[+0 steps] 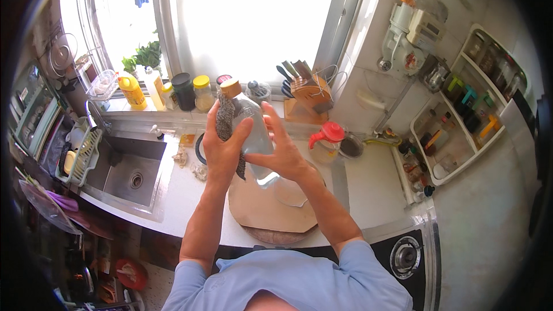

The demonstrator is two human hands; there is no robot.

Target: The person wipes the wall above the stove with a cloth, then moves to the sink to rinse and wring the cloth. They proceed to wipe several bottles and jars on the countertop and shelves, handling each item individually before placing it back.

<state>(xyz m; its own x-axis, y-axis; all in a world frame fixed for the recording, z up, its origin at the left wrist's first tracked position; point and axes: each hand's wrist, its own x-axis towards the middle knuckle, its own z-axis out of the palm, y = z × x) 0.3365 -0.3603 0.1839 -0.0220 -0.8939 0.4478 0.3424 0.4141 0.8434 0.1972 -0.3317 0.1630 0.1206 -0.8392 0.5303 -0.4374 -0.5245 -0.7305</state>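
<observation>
A large clear bottle [247, 110] with an orange-yellow cap [230, 87] is held up over the counter, tilted with its cap toward the window. My left hand [219, 147] grips a grey cloth [224, 116] against the bottle's left side. Around the other side is my right hand [288, 155], its thumb across the bottle and its fingers spread along the far side. Below lies a flat tan board [259, 207] on a round, darker board [276, 236]. Something clear with a curved edge [291, 196] rests on the tan board, partly hidden by my right forearm.
Left is a steel sink [125, 168] beside a dish rack [82, 160]. Jars and bottles, including a yellow jug [131, 90], line the windowsill near a knife block [309, 90]. A red-lidded pitcher [324, 151] stands right of my hands. A gas burner [405, 257] is at lower right.
</observation>
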